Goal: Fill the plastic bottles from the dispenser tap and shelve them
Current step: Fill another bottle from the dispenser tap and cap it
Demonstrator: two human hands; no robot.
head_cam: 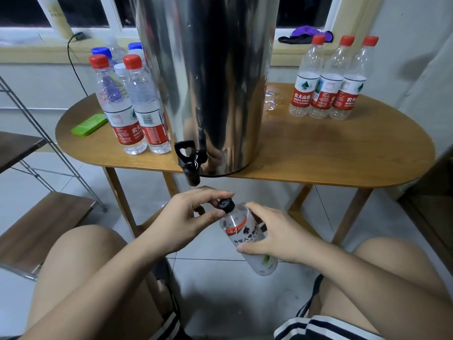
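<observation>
A tall steel dispenser [208, 77] stands on the oval wooden table [331, 153], its black tap [190, 160] hanging over the front edge. Below the tap I hold a plastic bottle [247, 238] with a white label, tilted to the left. My right hand [274, 239] grips its body. My left hand [188, 217] pinches its black cap [226, 204] between thumb and fingers. Several capped bottles [132, 106] stand left of the dispenser. Three red-capped bottles [327, 79] that look empty stand at the right.
A spill of water [270, 101] lies on the table right of the dispenser. A green flat object [89, 125] lies at the table's left end. A metal-framed shelf with wooden boards [41, 231] stands at the left. My knees are below, over a tiled floor.
</observation>
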